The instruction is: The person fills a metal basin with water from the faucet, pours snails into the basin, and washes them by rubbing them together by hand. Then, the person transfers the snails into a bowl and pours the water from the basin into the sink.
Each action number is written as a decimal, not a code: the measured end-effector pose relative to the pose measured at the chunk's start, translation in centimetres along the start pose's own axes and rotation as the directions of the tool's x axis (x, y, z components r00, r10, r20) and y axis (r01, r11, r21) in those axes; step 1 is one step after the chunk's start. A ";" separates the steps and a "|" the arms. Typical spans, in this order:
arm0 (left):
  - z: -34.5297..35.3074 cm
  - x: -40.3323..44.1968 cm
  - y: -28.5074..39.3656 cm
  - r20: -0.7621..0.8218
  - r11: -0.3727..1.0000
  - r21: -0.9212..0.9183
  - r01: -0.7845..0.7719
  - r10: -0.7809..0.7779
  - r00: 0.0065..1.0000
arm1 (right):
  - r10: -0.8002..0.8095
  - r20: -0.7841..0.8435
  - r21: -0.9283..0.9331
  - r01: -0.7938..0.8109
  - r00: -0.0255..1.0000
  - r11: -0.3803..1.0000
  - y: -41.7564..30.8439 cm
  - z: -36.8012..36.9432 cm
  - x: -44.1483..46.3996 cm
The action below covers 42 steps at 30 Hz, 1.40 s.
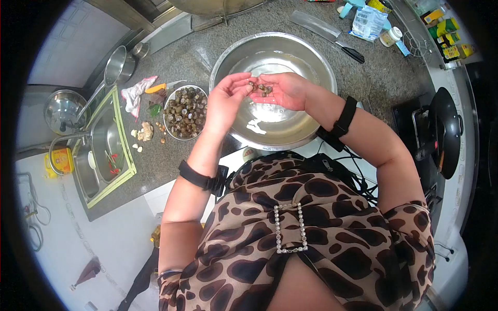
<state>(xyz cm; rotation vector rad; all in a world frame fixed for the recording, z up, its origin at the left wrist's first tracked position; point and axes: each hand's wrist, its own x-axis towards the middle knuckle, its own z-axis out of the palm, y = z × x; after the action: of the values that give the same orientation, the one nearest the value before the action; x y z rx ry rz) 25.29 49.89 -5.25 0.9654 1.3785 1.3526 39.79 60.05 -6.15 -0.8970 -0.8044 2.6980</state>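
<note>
Over a large steel basin [275, 137] my right hand [285, 90] is turned palm up, with several small snails [266, 90] lying in it. My left hand [230, 96] is beside it, its thumb and fingertips pinched round a small snail [252, 85] at the edge of the right fingers. Left of the basin stands a bowl heaped with snails [185, 111]. Shallow water seems to lie in the basin below my hands.
A cleaver [316, 26] lies behind the basin at the right. Left are an orange-handled knife [155, 88], a cloth [137, 94], ginger [147, 131] and a sink [106, 150]. A wok [445, 132] is at the far right.
</note>
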 end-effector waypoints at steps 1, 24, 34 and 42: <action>-0.1 0.0 0.1 -0.001 0.994 -0.104 0.035 -0.035 0.999 | -0.008 0.016 -0.007 0.008 1.000 1.000 -0.1 0.1 -0.2; -0.4 -0.1 1.0 0.004 0.824 0.470 -0.316 0.356 0.935 | -0.028 -0.044 0.037 0.030 0.999 0.999 0.2 0.3 0.0; -3.0 1.2 -1.0 -0.275 0.997 0.075 0.025 -0.003 0.961 | -0.379 -0.039 -0.956 0.076 0.925 0.283 -0.9 -2.6 4.2; -3.7 0.0 -1.7 -0.292 0.994 0.053 0.097 -0.077 0.953 | -0.595 -0.031 -1.000 -0.027 0.803 0.015 -3.6 -4.6 8.2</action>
<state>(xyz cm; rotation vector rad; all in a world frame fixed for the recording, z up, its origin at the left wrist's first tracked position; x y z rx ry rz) 21.87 48.84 -7.19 0.7590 1.6759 1.4300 36.01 67.79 -11.31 -1.2310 -2.4409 0.9988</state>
